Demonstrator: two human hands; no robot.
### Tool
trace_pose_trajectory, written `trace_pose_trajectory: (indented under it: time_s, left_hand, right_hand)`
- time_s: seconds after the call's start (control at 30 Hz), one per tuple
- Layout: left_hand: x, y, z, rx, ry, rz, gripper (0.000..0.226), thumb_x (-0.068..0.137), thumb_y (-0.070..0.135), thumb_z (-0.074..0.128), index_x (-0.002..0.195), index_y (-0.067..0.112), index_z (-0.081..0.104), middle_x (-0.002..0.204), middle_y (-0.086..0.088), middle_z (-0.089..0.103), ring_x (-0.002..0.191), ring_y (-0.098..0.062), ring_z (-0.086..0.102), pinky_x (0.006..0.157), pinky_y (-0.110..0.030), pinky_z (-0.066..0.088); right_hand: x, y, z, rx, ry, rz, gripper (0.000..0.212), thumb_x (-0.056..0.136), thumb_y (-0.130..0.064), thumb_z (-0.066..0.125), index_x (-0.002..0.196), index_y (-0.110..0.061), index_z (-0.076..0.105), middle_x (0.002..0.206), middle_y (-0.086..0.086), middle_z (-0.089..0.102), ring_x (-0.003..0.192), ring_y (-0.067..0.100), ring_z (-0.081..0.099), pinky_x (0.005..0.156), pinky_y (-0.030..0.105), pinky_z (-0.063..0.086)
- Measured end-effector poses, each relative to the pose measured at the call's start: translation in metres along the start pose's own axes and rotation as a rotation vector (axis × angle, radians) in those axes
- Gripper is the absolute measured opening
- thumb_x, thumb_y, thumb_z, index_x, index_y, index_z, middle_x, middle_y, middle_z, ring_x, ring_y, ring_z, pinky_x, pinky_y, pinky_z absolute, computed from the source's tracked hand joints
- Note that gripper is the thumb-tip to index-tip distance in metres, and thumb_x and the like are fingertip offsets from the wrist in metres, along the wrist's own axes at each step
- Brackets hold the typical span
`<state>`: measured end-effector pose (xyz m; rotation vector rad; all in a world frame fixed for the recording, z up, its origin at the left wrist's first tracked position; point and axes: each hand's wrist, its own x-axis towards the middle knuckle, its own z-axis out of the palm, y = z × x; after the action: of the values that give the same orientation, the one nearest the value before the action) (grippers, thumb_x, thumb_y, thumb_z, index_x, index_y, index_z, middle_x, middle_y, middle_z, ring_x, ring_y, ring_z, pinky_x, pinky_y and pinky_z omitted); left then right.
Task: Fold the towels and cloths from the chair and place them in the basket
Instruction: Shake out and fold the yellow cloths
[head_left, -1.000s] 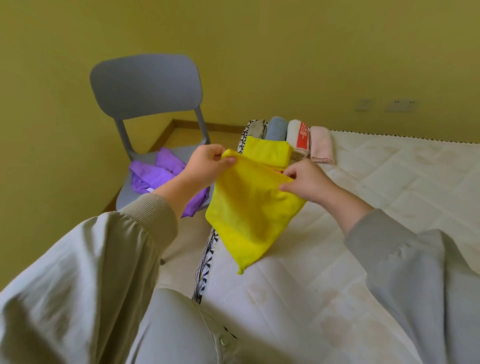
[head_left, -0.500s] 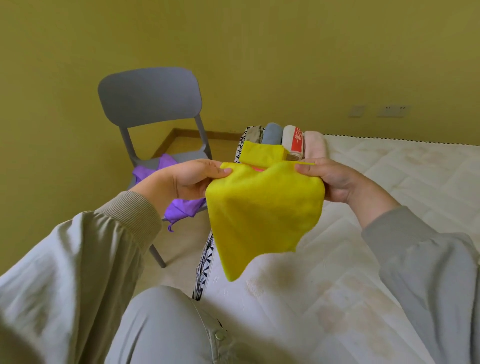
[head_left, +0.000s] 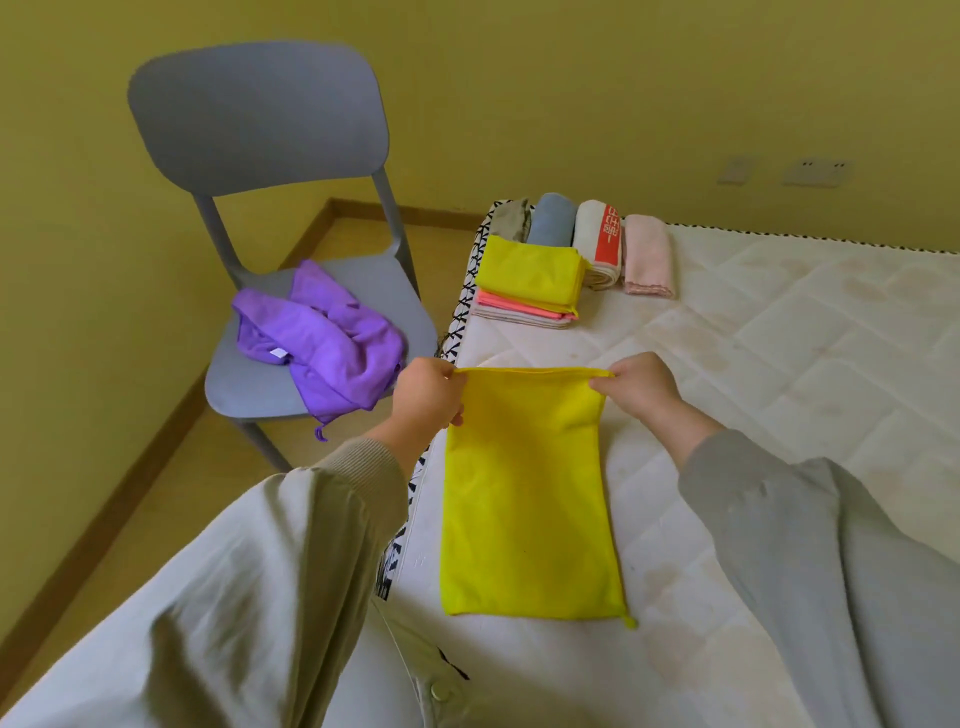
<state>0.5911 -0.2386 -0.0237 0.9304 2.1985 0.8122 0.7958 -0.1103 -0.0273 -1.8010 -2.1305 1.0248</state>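
The left grip (head_left: 426, 395) and right grip (head_left: 636, 387) are each pinching a far corner of the yellow cloth (head_left: 530, 493), apparently folded double, lying on the mattress (head_left: 779, 364).

Head view, down, close over mattress (head_left: 779, 364)

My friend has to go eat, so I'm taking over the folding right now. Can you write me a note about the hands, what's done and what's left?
Left hand pinches the far left corner of the yellow cloth; right hand pinches its far right corner.
The cloth lies flat on the mattress, a long strip.
Done: a folded stack and four folded towels at the mattress's far end.
Left: finish folding this cloth, fold the purple cloth on the chair, then put everything in the basket, which is not in view.
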Motion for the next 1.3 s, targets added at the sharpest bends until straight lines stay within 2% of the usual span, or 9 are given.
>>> trace_pose_trajectory:
  time_s: [0.1, 0.17, 0.23, 0.3, 0.43, 0.9, 1.07, 1.2, 1.3]
  left_hand:
    - [0.015, -0.008, 0.011, -0.332, -0.112, -0.170, 0.034, 0.102, 0.016, 0.042, 0.132, 0.001, 0.044, 0.072, -0.010, 0.066, 0.052, -0.018, 0.066, 0.046, -0.024, 0.051]
    - [0.023, -0.011, 0.017, -0.487, -0.153, -0.255, 0.040, 0.102, 0.014, 0.040, 0.140, 0.002, 0.035, 0.097, -0.015, 0.068, 0.078, -0.027, 0.068, 0.062, -0.031, 0.055]
    - [0.033, -0.016, 0.022, -0.577, -0.197, -0.330, 0.040, 0.103, 0.013, 0.038, 0.141, 0.002, 0.034, 0.120, -0.019, 0.062, 0.103, -0.032, 0.063, 0.080, -0.037, 0.051]
    - [0.041, -0.021, 0.026, -0.652, -0.244, -0.392, 0.039, 0.103, 0.018, 0.035, 0.139, 0.001, 0.038, 0.130, -0.017, 0.057, 0.115, -0.032, 0.057, 0.088, -0.039, 0.047]
    - [0.058, -0.034, 0.033, -0.758, -0.287, -0.428, 0.048, 0.104, 0.031, 0.029, 0.144, 0.005, 0.032, 0.132, -0.016, 0.055, 0.119, -0.031, 0.055, 0.094, -0.039, 0.042]
    - [0.122, 0.002, 0.025, -0.901, -0.277, -0.323, 0.053, 0.104, 0.040, 0.020, 0.139, 0.004, 0.040, 0.141, -0.013, 0.049, 0.132, -0.026, 0.044, 0.111, -0.040, 0.027]
    - [0.102, 0.007, 0.020, -0.970, -0.102, -0.367, 0.044, 0.104, 0.037, 0.026, 0.112, 0.004, 0.054, 0.108, -0.015, 0.065, 0.105, -0.026, 0.062, 0.093, -0.036, 0.045]
    - [0.063, -0.011, 0.035, -0.918, 0.014, -0.452, 0.026, 0.096, 0.025, 0.052, 0.079, 0.008, 0.061, 0.079, -0.009, 0.063, 0.069, -0.019, 0.062, 0.064, -0.028, 0.052]
    - [0.032, -0.028, 0.050, -0.906, 0.054, -0.424, 0.017, 0.089, 0.008, 0.062, 0.073, 0.012, 0.060, 0.082, -0.009, 0.060, 0.064, -0.019, 0.059, 0.051, -0.024, 0.053]
  right_hand:
    - [0.010, 0.007, 0.019, 0.249, -0.024, 0.123, 0.037, 0.090, -0.015, 0.060, 0.058, -0.014, 0.043, 0.051, 0.008, 0.042, 0.047, 0.021, 0.039, 0.054, 0.030, 0.035]
    - [0.008, 0.007, 0.027, 0.495, -0.132, 0.252, 0.006, 0.098, -0.011, 0.048, 0.094, -0.014, 0.050, 0.071, 0.017, 0.061, 0.055, 0.023, 0.053, 0.059, 0.031, 0.044]
    - [0.013, 0.011, 0.036, 0.642, -0.249, 0.339, 0.031, 0.101, -0.013, 0.040, 0.132, -0.009, 0.036, 0.104, 0.025, 0.065, 0.079, 0.029, 0.064, 0.074, 0.036, 0.048]
    - [0.019, 0.014, 0.041, 0.685, -0.303, 0.383, 0.047, 0.101, -0.012, 0.041, 0.144, -0.003, 0.024, 0.123, 0.024, 0.059, 0.105, 0.033, 0.062, 0.089, 0.040, 0.046]
    - [0.036, 0.018, 0.049, 0.797, -0.327, 0.460, 0.042, 0.102, -0.015, 0.039, 0.140, -0.002, 0.032, 0.133, 0.024, 0.051, 0.121, 0.033, 0.053, 0.098, 0.041, 0.041]
    - [0.108, -0.025, 0.045, 0.827, -0.090, 0.351, 0.034, 0.097, -0.029, 0.046, 0.124, -0.010, 0.052, 0.118, 0.012, 0.063, 0.104, 0.018, 0.058, 0.090, 0.034, 0.038]
    - [0.092, -0.028, 0.027, 0.899, -0.071, 0.388, 0.020, 0.094, -0.026, 0.043, 0.086, -0.013, 0.056, 0.095, 0.009, 0.067, 0.092, 0.022, 0.063, 0.084, 0.035, 0.044]
    - [0.058, 0.000, 0.037, 0.919, 0.041, 0.447, 0.015, 0.088, -0.016, 0.057, 0.074, -0.012, 0.056, 0.060, 0.004, 0.060, 0.044, 0.011, 0.059, 0.058, 0.028, 0.045]
    - [0.031, 0.021, 0.042, 0.894, 0.048, 0.417, 0.015, 0.086, -0.005, 0.062, 0.075, -0.014, 0.058, 0.069, 0.008, 0.056, 0.050, 0.018, 0.056, 0.055, 0.028, 0.044]
